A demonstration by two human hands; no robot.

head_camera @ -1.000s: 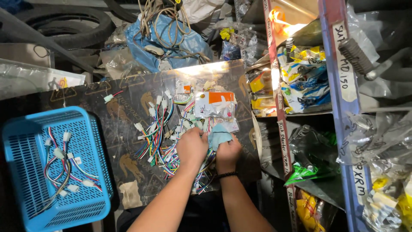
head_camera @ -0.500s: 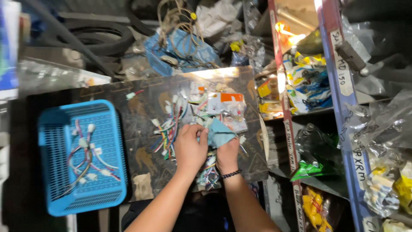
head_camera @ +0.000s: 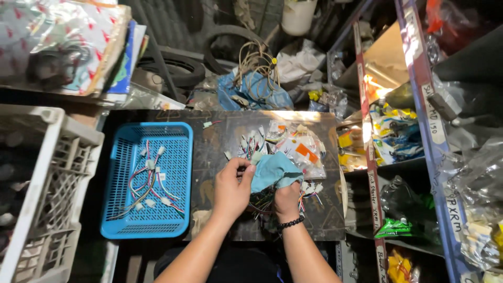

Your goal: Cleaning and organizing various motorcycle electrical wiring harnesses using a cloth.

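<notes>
My left hand (head_camera: 231, 189) pinches a small white connector on a bundle of coloured wires, holding it against a light blue cloth (head_camera: 273, 171). My right hand (head_camera: 287, 199), with a black beaded band at the wrist, grips that cloth from below. Both hands hover over a pile of coloured wire harnesses (head_camera: 262, 149) with white plugs, lying on a dark board (head_camera: 220, 136). Clear plastic bags with orange labels (head_camera: 303, 149) lie just beyond the cloth.
A blue plastic basket (head_camera: 124, 220) holding several wire harnesses sits left of the board. A white crate (head_camera: 50, 173) stands at far left. Shelves with bagged parts (head_camera: 398, 136) line the right. Tyres, a blue bag and cable coils (head_camera: 254, 78) crowd the back.
The view has shifted right and down, so the basket and board sit more central. My hands have lifted the cloth and a connector closer together above the wire pile.
</notes>
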